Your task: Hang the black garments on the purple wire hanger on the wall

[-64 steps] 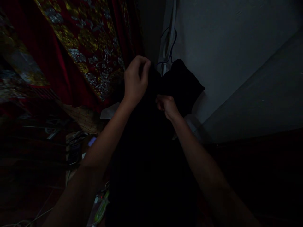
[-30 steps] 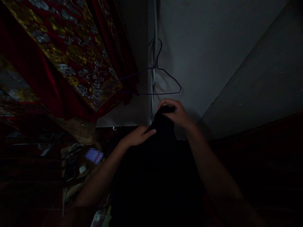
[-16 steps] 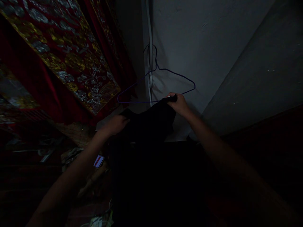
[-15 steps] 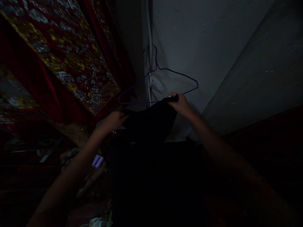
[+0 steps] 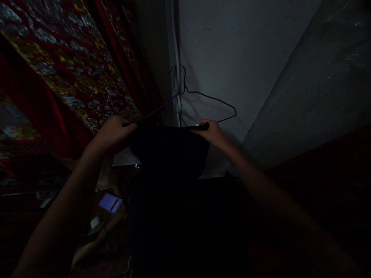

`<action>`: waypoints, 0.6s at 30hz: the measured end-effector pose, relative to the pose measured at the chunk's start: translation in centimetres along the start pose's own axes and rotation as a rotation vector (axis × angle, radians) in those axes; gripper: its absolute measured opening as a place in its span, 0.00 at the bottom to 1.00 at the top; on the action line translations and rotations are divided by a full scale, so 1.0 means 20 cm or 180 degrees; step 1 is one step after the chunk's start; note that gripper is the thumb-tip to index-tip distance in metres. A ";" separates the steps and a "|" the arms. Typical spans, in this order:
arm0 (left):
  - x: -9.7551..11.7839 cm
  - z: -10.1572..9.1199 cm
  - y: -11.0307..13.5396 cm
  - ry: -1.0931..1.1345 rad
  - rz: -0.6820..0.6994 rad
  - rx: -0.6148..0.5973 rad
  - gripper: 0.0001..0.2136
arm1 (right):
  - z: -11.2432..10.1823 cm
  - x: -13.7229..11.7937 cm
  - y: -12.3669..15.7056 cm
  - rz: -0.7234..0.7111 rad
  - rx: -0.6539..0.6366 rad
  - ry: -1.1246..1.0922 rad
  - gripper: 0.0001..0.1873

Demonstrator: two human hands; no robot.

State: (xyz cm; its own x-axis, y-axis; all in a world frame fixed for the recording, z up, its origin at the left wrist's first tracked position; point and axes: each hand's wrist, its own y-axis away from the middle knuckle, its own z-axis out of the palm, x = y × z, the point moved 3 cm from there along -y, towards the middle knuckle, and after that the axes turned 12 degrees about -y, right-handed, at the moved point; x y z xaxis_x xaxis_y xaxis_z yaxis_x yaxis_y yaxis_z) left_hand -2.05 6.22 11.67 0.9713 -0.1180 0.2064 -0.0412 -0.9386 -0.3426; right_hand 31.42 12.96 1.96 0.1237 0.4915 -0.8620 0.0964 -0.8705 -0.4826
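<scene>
A black garment (image 5: 171, 150) hangs stretched between my two hands in dim light. My left hand (image 5: 114, 129) is closed on its left top corner. My right hand (image 5: 210, 131) pinches its right top corner. Just behind and above the garment, a thin blue wire hanger (image 5: 214, 101) hangs bare on the pale wall, its right tip close to my right hand. The lower part of the garment fades into darkness.
A red cloth with gold and silver embroidery (image 5: 72, 77) hangs at the left. White cables (image 5: 174, 58) run down the wall corner. A phone with a lit screen (image 5: 109, 202) lies among clutter at the lower left. A grey slanted surface (image 5: 313, 88) fills the right.
The garment came off the hanger, which now hangs bare. My hands have spread apart and risen, pulling the garment's top edge taut; my left hand moved left.
</scene>
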 end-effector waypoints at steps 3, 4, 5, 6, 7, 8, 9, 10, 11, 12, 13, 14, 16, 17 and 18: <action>-0.01 0.00 -0.03 -0.0056 -0.0148 -0.0063 0.15 | -0.02 -0.01 0.01 -0.0058 0.0067 -0.0004 0.18; 0.00 0.00 -0.05 0.0054 -0.0160 -0.0058 0.15 | -0.03 -0.02 0.02 -0.0081 0.0098 -0.0033 0.19; 0.01 0.01 -0.06 0.0209 -0.0150 -0.0072 0.14 | -0.04 -0.02 0.02 -0.0097 0.0129 -0.0065 0.19; 0.03 0.02 -0.08 0.0380 -0.0119 -0.0101 0.14 | -0.04 -0.02 0.03 -0.0113 0.0146 -0.0093 0.18; 0.05 0.03 -0.11 0.0543 -0.0041 -0.0114 0.14 | -0.04 -0.03 0.03 -0.0132 0.0138 -0.0123 0.18; 0.09 0.04 -0.13 0.0677 0.0103 -0.0068 0.13 | -0.04 -0.03 0.04 -0.0157 0.0103 -0.0155 0.17; 0.14 0.05 -0.15 0.0752 0.0308 0.0034 0.12 | -0.02 -0.03 0.04 -0.0189 0.0053 -0.0183 0.16; 0.19 0.06 -0.17 0.0750 0.0540 0.0190 0.12 | -0.01 -0.04 0.05 -0.0226 -0.0012 -0.0208 0.15; 0.23 0.07 -0.19 0.0675 0.0770 0.0379 0.13 | 0.01 -0.04 0.05 -0.0267 -0.0091 -0.0232 0.13; 0.28 0.08 -0.20 0.0548 0.0972 0.0556 0.15 | 0.03 -0.05 0.06 -0.0311 -0.0198 -0.0246 0.11; 0.31 0.09 -0.22 0.0395 0.1123 0.0670 0.16 | 0.04 -0.06 0.08 -0.0363 -0.0312 -0.0234 0.08; 0.32 0.11 -0.24 0.0247 0.1220 0.0701 0.16 | 0.03 -0.08 0.09 -0.0433 -0.0374 -0.0184 0.06; 0.32 0.14 -0.27 0.0060 0.1304 0.0598 0.15 | -0.04 -0.10 0.10 -0.0605 -0.0159 0.0005 0.14; 0.31 0.15 -0.29 0.0031 0.1335 0.0524 0.15 | -0.10 -0.11 0.09 -0.0690 0.0146 0.0123 0.19; 0.29 0.16 -0.30 0.0031 0.1372 0.0482 0.14 | -0.19 -0.11 0.08 -0.0753 0.0523 0.0235 0.23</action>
State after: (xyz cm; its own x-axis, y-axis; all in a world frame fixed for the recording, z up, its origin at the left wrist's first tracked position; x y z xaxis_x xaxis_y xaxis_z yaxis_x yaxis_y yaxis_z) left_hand 4.60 12.14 11.97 0.8707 -0.4912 0.0240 -0.4058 -0.7453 -0.5291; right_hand 34.96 10.58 3.64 0.1889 0.6763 -0.7120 -0.0293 -0.7208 -0.6925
